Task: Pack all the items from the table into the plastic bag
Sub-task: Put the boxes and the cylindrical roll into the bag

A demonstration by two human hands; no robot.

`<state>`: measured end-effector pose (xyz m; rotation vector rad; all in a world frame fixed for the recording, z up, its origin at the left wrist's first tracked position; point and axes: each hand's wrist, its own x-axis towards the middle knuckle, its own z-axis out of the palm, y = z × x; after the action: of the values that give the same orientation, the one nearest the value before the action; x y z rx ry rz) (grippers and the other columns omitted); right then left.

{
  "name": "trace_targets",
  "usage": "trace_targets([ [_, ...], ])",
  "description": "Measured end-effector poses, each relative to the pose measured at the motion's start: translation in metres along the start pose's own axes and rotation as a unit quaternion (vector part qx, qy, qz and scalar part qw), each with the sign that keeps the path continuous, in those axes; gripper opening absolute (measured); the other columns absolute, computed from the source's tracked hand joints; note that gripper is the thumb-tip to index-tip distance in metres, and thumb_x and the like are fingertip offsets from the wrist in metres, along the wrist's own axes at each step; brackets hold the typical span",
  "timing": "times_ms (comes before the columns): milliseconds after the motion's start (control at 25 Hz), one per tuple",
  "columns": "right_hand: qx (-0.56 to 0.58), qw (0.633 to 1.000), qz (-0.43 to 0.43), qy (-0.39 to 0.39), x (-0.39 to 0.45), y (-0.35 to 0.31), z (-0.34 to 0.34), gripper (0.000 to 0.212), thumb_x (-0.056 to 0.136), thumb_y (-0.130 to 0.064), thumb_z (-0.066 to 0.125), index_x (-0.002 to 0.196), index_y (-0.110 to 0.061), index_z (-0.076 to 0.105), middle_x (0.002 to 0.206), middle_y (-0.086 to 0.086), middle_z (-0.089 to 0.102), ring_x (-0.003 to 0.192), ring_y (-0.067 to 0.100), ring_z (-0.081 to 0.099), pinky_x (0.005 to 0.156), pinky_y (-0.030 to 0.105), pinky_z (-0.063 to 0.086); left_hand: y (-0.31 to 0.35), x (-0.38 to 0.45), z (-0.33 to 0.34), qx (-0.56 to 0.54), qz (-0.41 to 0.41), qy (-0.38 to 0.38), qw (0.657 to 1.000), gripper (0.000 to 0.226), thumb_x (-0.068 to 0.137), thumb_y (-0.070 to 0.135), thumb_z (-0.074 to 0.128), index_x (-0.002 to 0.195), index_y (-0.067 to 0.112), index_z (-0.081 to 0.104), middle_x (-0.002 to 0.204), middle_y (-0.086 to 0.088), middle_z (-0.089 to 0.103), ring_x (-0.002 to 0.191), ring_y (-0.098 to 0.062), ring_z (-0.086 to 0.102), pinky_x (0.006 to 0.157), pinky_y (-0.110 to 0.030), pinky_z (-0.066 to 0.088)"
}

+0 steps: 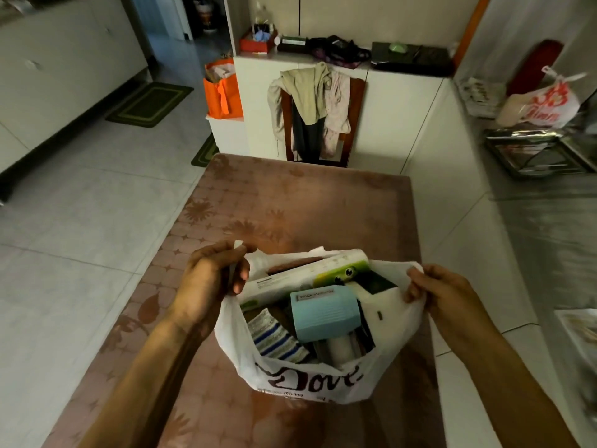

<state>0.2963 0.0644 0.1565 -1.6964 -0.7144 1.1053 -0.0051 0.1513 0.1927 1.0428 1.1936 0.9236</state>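
Note:
A white plastic bag (290,379) with dark lettering stands open on the near part of the pink patterned table (307,202). My left hand (213,279) grips the bag's left handle, and my right hand (436,291) pinches its right handle, holding the mouth wide. Inside lie a long white and green box (307,276), a light blue box (323,313), a blue-striped cloth (277,342), a white item (381,310) and some darker things partly hidden underneath.
A chair draped with clothes (313,108) stands at the table's far end against a white cabinet (387,101). An orange bag (223,92) sits at the far left. A metal tray (533,153) and a printed plastic bag (542,105) rest on the right counter.

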Motion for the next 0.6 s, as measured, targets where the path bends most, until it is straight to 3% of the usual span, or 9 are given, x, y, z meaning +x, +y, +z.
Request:
trace_targets([
  [120,0.217,0.974,0.006,-0.066,-0.001,-0.024,0.017,0.014,0.093,-0.007,0.048,0.094,-0.003,0.062,0.055,0.004,0.047,0.043,0.012,0.038,0.047,0.026,0.037,0.006,0.005,-0.002,-0.02,0.036,0.021,0.999,0.022,0.092,0.007,0.049,0.099,-0.004,0.067,0.051,-0.005,0.046,0.045,-0.016,0.035,0.048,-0.028,0.028],
  [200,0.247,0.965,0.026,-0.087,0.005,-0.036,0.026,0.021,0.092,-0.009,0.047,0.104,-0.003,0.062,0.055,0.003,0.045,0.037,0.008,0.03,0.038,0.022,0.025,0.013,0.014,-0.004,-0.044,0.042,0.004,0.998,0.022,0.091,0.006,0.048,0.098,-0.003,0.067,0.052,-0.005,0.047,0.045,-0.016,0.034,0.045,-0.025,0.029],
  [320,0.199,0.979,-0.006,-0.052,0.016,-0.051,0.038,0.02,0.093,-0.007,0.046,0.102,-0.004,0.063,0.064,0.005,0.052,0.041,0.009,0.034,0.04,0.022,0.025,0.024,0.034,-0.012,-0.048,0.042,-0.009,0.998,0.023,0.092,0.009,0.046,0.097,-0.002,0.066,0.053,-0.003,0.05,0.047,-0.015,0.036,0.048,-0.026,0.03],
  [440,0.223,0.974,-0.041,-0.014,0.028,-0.071,0.049,0.018,0.094,-0.005,0.044,0.097,-0.006,0.062,0.066,0.004,0.058,0.043,0.01,0.037,0.041,0.022,0.027,0.046,0.065,-0.016,-0.025,0.052,-0.048,0.997,0.026,0.092,0.016,0.046,0.098,0.001,0.066,0.056,-0.002,0.053,0.047,-0.014,0.042,0.049,-0.026,0.034],
  [600,0.148,0.989,0.005,0.024,0.049,-0.077,0.058,0.017,0.092,-0.007,0.051,0.103,0.0,0.062,0.068,0.007,0.054,0.048,0.014,0.042,0.048,0.029,0.038,0.057,0.109,-0.018,0.057,0.008,-0.09,0.994,0.029,0.094,0.022,0.042,0.094,0.003,0.064,0.061,-0.007,0.057,0.053,-0.018,0.053,0.054,-0.028,0.045],
])
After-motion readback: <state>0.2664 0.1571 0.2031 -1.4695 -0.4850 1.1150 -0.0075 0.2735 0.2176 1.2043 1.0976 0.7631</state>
